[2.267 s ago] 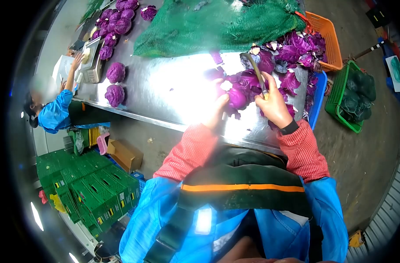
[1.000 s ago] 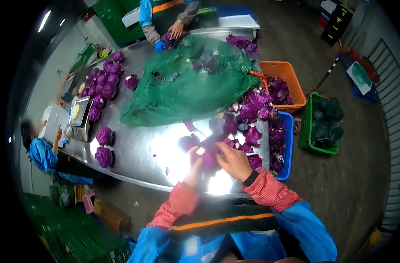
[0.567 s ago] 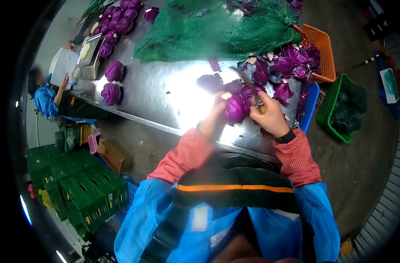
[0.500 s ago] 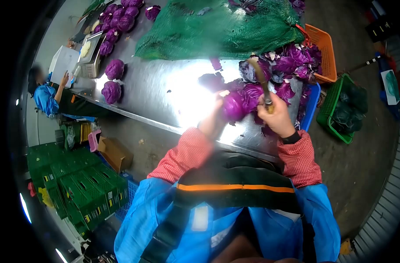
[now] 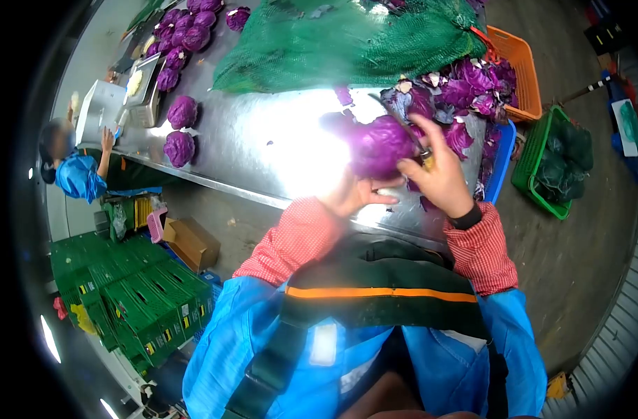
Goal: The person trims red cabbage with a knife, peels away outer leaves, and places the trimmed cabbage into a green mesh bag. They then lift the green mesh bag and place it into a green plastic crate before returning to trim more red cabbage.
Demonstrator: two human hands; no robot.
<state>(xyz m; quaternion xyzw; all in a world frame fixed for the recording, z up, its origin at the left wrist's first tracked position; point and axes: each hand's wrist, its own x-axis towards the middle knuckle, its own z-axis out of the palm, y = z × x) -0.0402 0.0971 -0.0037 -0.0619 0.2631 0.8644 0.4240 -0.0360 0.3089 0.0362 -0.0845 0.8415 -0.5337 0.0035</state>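
Observation:
A red cabbage (image 5: pixel 383 148) is held just above the steel table's front edge. My left hand (image 5: pixel 354 195) supports it from below, the fingers reaching out beneath it. In my right hand (image 5: pixel 441 167) is a knife (image 5: pixel 426 158), gripped by its handle; the blade is partly hidden behind the cabbage. The right thumb and fingers are close against the cabbage's right side. Loose purple leaves (image 5: pixel 458 137) and trimmed pieces lie just beyond that hand.
A green mesh sack (image 5: pixel 347 49) covers the table's (image 5: pixel 242 133) far side. Several cabbages (image 5: pixel 182 112) line the left. Orange (image 5: pixel 525 77), blue (image 5: pixel 502 160) and green (image 5: pixel 542 202) crates stand at the right. A co-worker (image 5: pixel 81 171) stands at the far left by a scale (image 5: pixel 145 91).
The cabbage has turned and risen slightly. My left fingers have come under it, and my right hand has moved against it, with the knife swung lower behind it.

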